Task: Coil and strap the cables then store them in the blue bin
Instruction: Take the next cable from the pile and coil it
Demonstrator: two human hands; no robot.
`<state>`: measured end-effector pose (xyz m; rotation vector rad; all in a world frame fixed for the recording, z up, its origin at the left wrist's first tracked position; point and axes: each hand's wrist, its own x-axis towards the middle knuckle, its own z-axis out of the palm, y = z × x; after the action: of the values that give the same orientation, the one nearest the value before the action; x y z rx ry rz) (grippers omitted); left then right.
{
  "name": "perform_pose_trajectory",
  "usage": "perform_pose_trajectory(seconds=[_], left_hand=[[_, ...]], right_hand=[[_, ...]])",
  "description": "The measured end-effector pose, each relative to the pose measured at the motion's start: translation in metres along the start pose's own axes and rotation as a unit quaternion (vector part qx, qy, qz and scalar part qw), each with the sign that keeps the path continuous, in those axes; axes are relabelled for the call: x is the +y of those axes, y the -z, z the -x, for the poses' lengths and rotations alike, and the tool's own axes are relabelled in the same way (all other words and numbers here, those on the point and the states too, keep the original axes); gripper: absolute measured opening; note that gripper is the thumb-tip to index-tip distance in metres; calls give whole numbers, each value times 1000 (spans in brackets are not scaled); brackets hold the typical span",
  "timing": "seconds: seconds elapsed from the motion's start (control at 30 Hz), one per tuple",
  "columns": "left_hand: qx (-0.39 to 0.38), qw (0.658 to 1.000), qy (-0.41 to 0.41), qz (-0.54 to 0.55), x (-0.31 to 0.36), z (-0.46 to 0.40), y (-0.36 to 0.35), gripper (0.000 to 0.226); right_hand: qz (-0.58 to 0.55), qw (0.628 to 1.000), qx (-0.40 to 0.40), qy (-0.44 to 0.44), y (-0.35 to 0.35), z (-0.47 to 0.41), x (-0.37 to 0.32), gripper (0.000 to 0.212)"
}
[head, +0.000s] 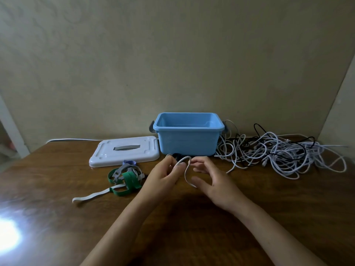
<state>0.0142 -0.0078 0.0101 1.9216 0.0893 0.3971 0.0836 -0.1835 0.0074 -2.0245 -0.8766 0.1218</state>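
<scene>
Fingers of the left hand [165, 174] pinch a flat white fabric strap [186, 170] near its top bend, with a small dark object, maybe a coiled black cable, pressed behind them; I cannot tell exactly what it is. The right hand [213, 181] is just beside, its fingers loosely curved and slightly spread, and the lower end of the strap hangs close to its thumb; real contact there is not clear.

I judge the step in hand to be strapping: the strap is being brought around something small. The next move probably needs the right hand to take the free end, wrap it tight and fix it.

Behind the hands stands the open blue plastic bin [189, 140], which seems to hold nothing. The tangled pile of white and black cables [284, 152] lies to its right on the brown wooden table [57, 217], not yet coiled. The white plastic lid [124, 150] lies left of the bin, and the heap of green, grey and white straps [124, 179] in front of it.
</scene>
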Motion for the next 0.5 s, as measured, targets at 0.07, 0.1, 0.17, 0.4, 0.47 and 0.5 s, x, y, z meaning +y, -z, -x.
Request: perform_pose_trajectory(seconds=[0.07,0.1,0.17,0.4,0.47,0.5], left_hand=[[2,999,-12,-39,-1,0,-1,35],[-3,998,-17,-56,-2,1,-1,37],[-15,996,-30,-83,-5,0,-2,33],[30,992,-24,-121,-6,-3,0,34],[42,997,-6,-68,-4,-4,2,40],[44,998,0,-35,-3,-3,2,43]], right_hand=[[-6,1000,-15,6,-2,1,-1,42],[-1,1000,-25,11,-3,2,-2,43],[18,999,-35,24,-6,2,-1,49],[64,995,-62,41,-7,2,3,67],[93,993,-63,22,-6,2,3,63],[108,992,-64,15,-5,2,4,58]])
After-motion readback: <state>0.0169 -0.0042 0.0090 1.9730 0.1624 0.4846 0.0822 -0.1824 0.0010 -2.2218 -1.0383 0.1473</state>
